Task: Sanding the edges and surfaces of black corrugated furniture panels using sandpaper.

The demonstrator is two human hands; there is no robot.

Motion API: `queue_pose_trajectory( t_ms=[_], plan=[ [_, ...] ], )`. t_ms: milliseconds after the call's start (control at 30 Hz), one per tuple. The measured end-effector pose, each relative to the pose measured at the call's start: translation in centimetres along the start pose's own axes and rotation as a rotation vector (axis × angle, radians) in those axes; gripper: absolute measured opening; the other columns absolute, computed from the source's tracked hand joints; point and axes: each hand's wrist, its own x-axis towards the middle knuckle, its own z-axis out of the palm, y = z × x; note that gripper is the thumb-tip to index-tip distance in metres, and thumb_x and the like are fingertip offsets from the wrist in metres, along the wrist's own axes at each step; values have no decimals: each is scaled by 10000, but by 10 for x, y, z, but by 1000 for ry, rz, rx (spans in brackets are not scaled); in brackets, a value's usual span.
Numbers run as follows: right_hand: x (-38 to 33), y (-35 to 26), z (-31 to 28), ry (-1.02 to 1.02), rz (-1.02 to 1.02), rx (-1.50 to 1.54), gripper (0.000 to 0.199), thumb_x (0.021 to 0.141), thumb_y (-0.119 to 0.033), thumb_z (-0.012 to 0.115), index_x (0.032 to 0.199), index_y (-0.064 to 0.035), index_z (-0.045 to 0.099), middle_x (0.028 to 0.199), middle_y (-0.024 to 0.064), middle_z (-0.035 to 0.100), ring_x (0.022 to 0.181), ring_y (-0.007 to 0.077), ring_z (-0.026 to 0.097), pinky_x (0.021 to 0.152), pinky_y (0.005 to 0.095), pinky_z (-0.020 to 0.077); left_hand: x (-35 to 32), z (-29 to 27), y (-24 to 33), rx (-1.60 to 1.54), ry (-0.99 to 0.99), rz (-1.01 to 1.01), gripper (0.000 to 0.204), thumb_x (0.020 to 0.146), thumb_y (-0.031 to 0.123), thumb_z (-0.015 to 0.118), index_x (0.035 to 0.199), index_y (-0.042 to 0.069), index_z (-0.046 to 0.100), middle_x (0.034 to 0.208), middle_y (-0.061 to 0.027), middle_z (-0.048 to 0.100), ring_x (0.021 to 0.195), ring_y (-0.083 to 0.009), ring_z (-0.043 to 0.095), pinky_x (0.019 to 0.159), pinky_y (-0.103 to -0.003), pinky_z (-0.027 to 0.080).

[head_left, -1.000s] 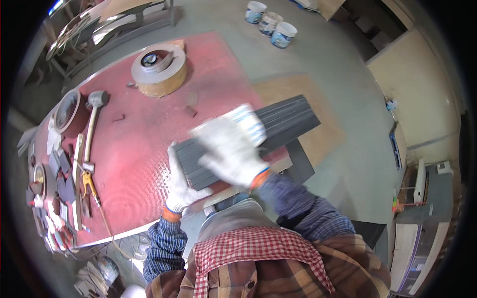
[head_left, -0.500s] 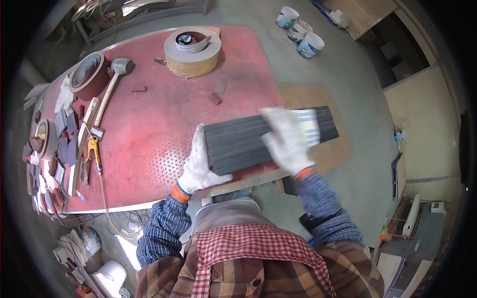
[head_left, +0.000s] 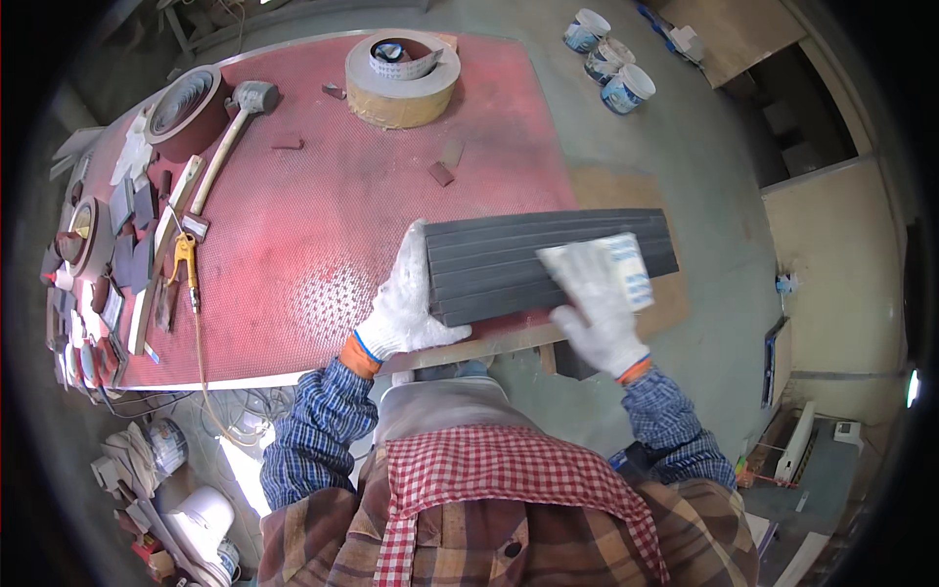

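Note:
A dark grey ribbed panel (head_left: 509, 254) lies along the near right edge of the red perforated workbench (head_left: 323, 225). My left hand (head_left: 409, 308), in a white glove, grips the panel's left end. My right hand (head_left: 595, 298), also gloved, presses a white and blue sanding block (head_left: 626, 266) flat on the panel's right part. The panel's right end juts past the bench over a brown board.
A big roll of tape (head_left: 403, 76) stands at the bench's far edge, a mallet (head_left: 235, 127) and another roll (head_left: 188, 108) at the far left. Pliers (head_left: 184, 264) and several small tools lie along the left edge. Three paint cans (head_left: 611, 54) stand on the floor.
My right hand has slid the block along the panel toward its right end, and the view has shifted. My left hand keeps its grip on the left end.

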Motion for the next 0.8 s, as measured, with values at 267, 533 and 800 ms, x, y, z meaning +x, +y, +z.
queue_pose_trajectory(
  t_ms=[267,533,800],
  plan=[
    [19,-51,49,-6,-450,162,740,912,-376,804,1568,-88,617,1642,129,587,1579,346,477,1342,641,255,2,-3,-10,-52,-19,74,1529,754,493,962,1743,-78,-55,1801,-384,103,1638,-525,315,1308,-461,381],
    [-6,-4,31,-38,-380,23,726,806,-268,868,1493,-137,675,1610,168,612,1559,392,505,1344,687,223,-1,1,-4,-83,-12,-26,1534,722,398,984,1747,-76,-54,1805,-359,121,1662,-508,264,1332,-465,337],
    [5,-1,31,13,-450,8,720,871,-258,830,1549,-112,637,1603,135,618,1559,350,505,1331,660,260,1,1,-7,-56,24,16,1520,695,435,988,1750,-68,16,1800,-362,139,1651,-506,291,1308,-463,388]
  ],
)
